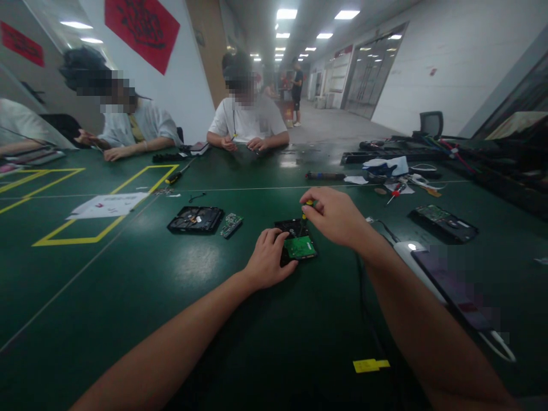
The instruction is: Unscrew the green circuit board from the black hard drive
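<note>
A black hard drive [287,227] with a green circuit board [300,247] on top lies on the green table [128,297] in front of me. My left hand [268,260] rests against the drive's left side, fingers curled on its edge. My right hand [336,216] is closed round a screwdriver with a yellow handle [307,204], held upright with its tip down on the drive.
To the left lie an opened drive [196,220] and a loose circuit board [232,225]. Another drive [443,221] and a dark tablet [454,285] are at the right. Paper [107,204] sits in a yellow marked box. Two people sit across the table; tools and cables clutter the far right.
</note>
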A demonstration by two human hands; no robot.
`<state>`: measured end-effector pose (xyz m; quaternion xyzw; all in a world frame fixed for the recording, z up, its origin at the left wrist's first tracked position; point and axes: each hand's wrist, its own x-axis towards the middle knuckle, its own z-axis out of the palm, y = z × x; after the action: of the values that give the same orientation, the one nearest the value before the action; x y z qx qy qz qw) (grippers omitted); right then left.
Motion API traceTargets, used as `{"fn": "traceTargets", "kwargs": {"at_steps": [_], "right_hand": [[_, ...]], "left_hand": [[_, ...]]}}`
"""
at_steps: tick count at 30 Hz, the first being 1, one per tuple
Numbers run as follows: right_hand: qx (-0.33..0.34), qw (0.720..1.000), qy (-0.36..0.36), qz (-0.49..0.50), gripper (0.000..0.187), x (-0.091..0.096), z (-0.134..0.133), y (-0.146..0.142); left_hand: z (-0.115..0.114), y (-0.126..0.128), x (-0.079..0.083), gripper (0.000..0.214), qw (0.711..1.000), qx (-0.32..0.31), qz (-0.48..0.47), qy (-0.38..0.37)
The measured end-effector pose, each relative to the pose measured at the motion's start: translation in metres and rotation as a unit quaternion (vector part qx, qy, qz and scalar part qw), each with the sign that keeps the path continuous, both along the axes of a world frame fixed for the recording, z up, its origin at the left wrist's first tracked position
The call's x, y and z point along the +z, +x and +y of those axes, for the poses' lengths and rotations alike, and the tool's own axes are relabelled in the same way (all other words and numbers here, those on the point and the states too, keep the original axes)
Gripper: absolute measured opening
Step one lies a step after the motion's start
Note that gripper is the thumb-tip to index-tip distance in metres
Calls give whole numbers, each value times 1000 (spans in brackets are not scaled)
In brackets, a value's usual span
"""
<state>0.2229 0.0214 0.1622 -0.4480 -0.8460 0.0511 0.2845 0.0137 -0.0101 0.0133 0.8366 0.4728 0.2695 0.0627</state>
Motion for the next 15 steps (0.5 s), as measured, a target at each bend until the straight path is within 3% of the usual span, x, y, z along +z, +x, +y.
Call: {"fn": "traceTargets", "kwargs": {"at_steps": [7, 12, 15], "right_hand": [[15, 1000, -2, -10, 6, 1, 1, 1], [8, 1000, -24, 17, 15, 0, 1, 0], [7, 1000, -19, 17, 9, 0, -1, -1]], "left_hand": [[-4, 1, -3, 73, 1000, 10, 13, 7], [-8, 3, -10, 69, 1000, 17, 19, 15], [-9, 4, -12, 69, 999, 22, 9, 23]]}}
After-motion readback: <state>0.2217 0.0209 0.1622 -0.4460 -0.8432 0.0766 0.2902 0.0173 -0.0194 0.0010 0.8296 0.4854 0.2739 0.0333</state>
